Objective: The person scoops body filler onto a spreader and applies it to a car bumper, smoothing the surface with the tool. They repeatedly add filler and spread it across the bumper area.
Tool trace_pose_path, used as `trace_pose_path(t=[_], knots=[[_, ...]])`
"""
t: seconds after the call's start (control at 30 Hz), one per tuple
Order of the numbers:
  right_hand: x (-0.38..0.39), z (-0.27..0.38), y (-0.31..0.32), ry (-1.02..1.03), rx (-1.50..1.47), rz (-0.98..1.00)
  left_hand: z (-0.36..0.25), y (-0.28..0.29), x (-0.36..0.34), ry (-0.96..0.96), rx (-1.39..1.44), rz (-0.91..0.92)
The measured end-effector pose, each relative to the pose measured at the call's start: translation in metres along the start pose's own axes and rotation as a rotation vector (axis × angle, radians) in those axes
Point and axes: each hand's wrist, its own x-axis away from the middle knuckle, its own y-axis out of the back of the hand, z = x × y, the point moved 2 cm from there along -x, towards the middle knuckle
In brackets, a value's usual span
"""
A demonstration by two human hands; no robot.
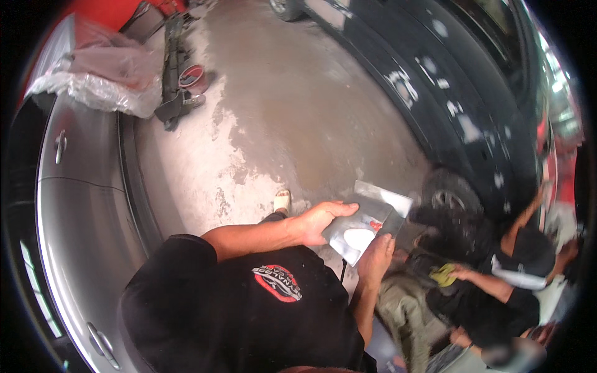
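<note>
In front of my torso, both hands hold a flat grey metal plate point(367, 214). On it lie a white blob of paste point(359, 237), which looks like body filler, and a small red dab point(375, 225) beside it. My left hand point(320, 222) grips the plate's left side, thumb flat on top and the other fingers hidden beneath. Closed on the near right edge is my right hand point(377, 256), its thumb pointing up along the plate. A paler flat strip point(385, 197) shows at the far edge; whether it is a separate piece I cannot tell.
A dark car point(429, 81) with pale sanded patches stands at right. Beside its wheel point(449, 198) crouch co-workers, one hand holding a yellowish cloth point(443, 275). A silver car point(81, 205), partly under plastic sheeting point(102, 74), is at left. A red bucket point(193, 79) stands on the floor.
</note>
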Motion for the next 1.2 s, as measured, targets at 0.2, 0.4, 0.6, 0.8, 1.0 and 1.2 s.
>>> trace_pose_path(t=[0.2,0.4,0.6,0.8,1.0,1.2], knots=[[-0.028,0.036,-0.061,-0.145,0.051,-0.173,-0.033,-0.031,0.018,-0.055,-0.031,-0.053],[-0.069,0.072,-0.095,-0.131,-0.531,0.139,-0.055,-0.025,0.040,-0.398,-0.058,-0.050],[-0.168,0.147,-0.154,0.431,0.195,0.443,-0.184,-0.025,0.048,-0.767,-0.312,-0.185],[-0.182,0.174,-0.296,1.285,0.999,0.881,-0.239,-0.050,0.059,-1.073,-0.916,-0.441],[-0.239,0.143,-0.375,1.187,0.846,1.265,-0.309,-0.050,0.047,-1.259,-0.853,-0.832],[-0.291,0.124,-0.458,1.133,0.937,1.435,-0.407,0.014,0.030,-1.249,-0.400,-0.741]])
